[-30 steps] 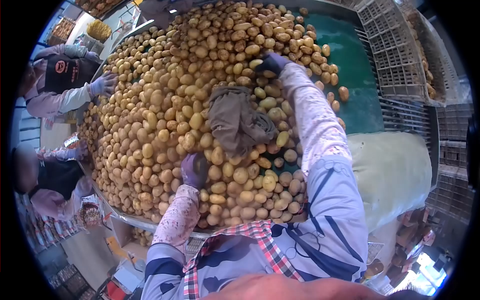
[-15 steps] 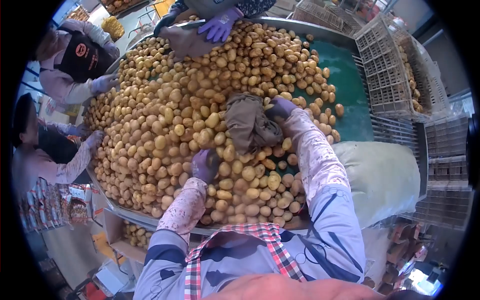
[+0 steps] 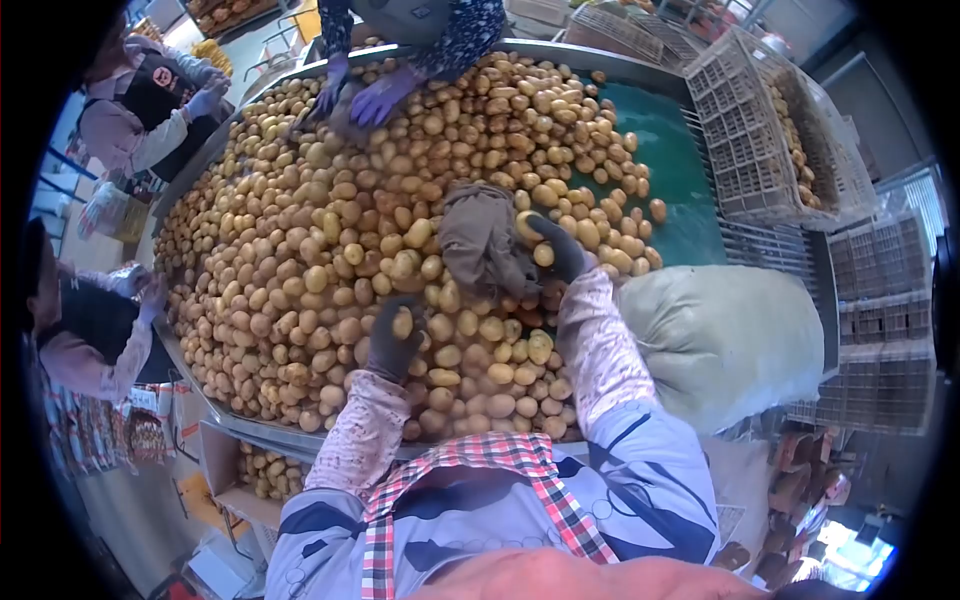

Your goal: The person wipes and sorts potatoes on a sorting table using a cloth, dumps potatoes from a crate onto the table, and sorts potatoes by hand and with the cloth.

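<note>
Potatoes [image 3: 290,270] lie heaped over the sorting table. My left hand [image 3: 392,345], in a dark-palmed glove, is turned up and closed round a potato [image 3: 402,323]. Across from it, my right hand [image 3: 563,250] has its gloved fingers curled on a potato [image 3: 527,226] at the edge of a crumpled brown cloth [image 3: 485,238]. The cloth rests on the heap between my two hands and touches neither clearly.
Opposite, a co-worker's purple-gloved hands [image 3: 385,95] work with a dark cloth on the pile. Two more people stand at the left edge. A full pale sack [image 3: 725,345] sits at right, below a plastic crate [image 3: 750,130] and green table surface [image 3: 680,215].
Both my hands have turned and now hold potatoes. The co-worker opposite has shifted the cloth leftward with both hands. The two people at left have lifted their hands off the heap.
</note>
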`<state>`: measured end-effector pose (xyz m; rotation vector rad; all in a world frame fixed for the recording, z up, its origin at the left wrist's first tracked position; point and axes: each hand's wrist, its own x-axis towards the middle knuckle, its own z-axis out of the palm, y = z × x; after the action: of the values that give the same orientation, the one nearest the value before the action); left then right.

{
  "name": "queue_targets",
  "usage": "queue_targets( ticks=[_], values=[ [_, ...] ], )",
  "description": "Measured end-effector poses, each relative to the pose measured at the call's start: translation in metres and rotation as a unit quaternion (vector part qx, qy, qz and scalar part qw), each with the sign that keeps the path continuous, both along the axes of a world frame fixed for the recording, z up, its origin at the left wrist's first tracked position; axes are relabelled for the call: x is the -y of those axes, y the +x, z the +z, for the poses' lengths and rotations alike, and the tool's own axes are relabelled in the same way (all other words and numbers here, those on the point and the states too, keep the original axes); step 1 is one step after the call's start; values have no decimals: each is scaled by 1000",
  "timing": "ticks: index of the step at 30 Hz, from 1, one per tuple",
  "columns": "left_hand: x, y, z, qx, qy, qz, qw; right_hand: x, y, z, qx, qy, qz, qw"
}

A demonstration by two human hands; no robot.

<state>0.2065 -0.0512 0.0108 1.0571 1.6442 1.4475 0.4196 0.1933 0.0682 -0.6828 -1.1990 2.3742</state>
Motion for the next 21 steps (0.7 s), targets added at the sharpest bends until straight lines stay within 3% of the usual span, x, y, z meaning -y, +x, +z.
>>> queue_targets(
  ticks=[1,2,4,5,6,7,8,9,10,11,12,13,14,15,16,17,19,21],
  values=[
    [-2,6,-16,170,110,59,978,23,-1,23,-57,-152,-75,984],
    [-3,4,-13,391,106,45,913,43,0,32,-112,-301,-147,936],
    [-4,21,2,289,97,56,951,64,4,9,-53,-19,-237,970],
    [-4,30,10,237,90,65,965,72,8,5,-62,24,-227,972],
    [-7,23,-9,479,94,39,872,84,8,19,-72,67,-218,971],
    [-10,22,-1,687,94,10,720,96,8,32,-83,108,-211,968],
    [-11,35,4,511,77,-15,856,106,6,44,-127,121,-191,966],
    [-15,51,28,309,48,-13,950,114,3,46,-130,130,-189,965],
    [-15,56,53,562,68,-8,824,122,-3,47,-87,115,-195,970],
    [-15,61,71,769,85,-5,633,129,-11,44,-33,75,-206,975],
    [-16,67,81,755,75,21,651,133,-22,40,28,54,-215,975],
    [-14,66,71,474,53,46,878,137,-23,38,91,280,-132,946],
    [-14,63,52,131,28,62,989,150,-27,37,156,379,-138,901],
    [-14,63,41,-229,7,69,971,169,-35,41,221,472,-142,842],
    [-13,67,44,-81,97,124,984,179,-37,25,323,569,-144,743],
    [-11,61,36,-183,76,122,972,182,-42,12,330,588,-130,727],
    [-10,71,68,-103,144,126,976,191,-44,29,404,660,-82,628],
    [-5,68,72,-87,155,121,977,192,-48,21,395,650,-75,645]
  ],
)
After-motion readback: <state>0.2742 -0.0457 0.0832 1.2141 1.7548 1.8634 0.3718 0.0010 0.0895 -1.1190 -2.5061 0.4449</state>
